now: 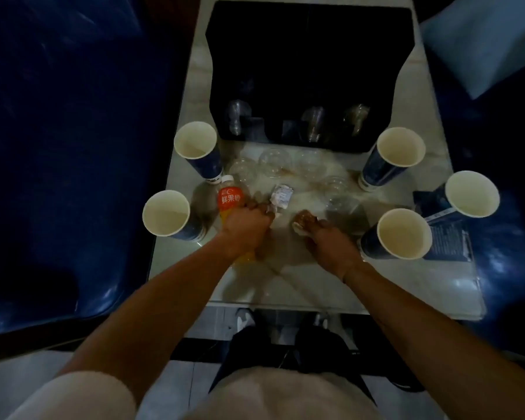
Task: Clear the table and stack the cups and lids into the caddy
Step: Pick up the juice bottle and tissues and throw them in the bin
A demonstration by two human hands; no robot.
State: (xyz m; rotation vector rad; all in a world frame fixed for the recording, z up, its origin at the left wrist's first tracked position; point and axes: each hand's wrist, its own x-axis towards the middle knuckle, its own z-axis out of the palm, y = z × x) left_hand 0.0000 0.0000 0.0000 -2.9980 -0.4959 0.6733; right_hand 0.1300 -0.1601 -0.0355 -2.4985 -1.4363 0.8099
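Observation:
Several blue paper cups stand open-mouthed around the table, two on the left [195, 140] [166, 212] and three on the right [401, 150] [472, 194] [404, 233]. Several clear dome lids [275, 162] lie in the middle. The black caddy [303, 37] stands at the back, with clear cups [312, 124] in its front slots. My left hand [245, 226] is closed around the middle of an orange juice bottle [231, 197], fingertips touching a crumpled white wrapper [281, 194]. My right hand [326, 239] pinches a small brown crumpled scrap [305, 221].
The pale marble-look table [300, 286] is narrow, with blue seats on both sides [73, 147]. A dark printed leaflet [450, 241] lies under the right-hand cups. A pale cushion [479, 40] sits at the top right. My legs and shoes show below the near edge.

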